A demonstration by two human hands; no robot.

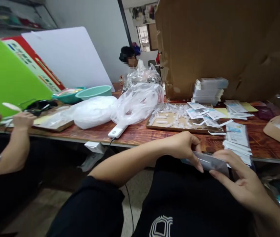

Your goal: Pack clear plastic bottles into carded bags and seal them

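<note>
Both my hands hold a small clear plastic packet [210, 162] just below the front edge of the wooden table [140, 133]. My left hand [185, 148] pinches the packet's left end from above, fingers closed on it. From below and the right, my right hand [241, 181] supports it with fingers curled around it. A fanned pile of white and blue packets [237, 141] lies on the table just beyond my hands. A shallow cardboard tray [176, 118] with several small white pieces sits farther back.
Clear plastic bags [120, 107] and a white handheld device [117, 131] lie mid-table. A large cardboard box [223, 42] and stacked packets [210, 90] stand behind. Teal bowls [93, 92] sit at left. A co-worker's hand [23, 120] rests at the left; another person sits far back.
</note>
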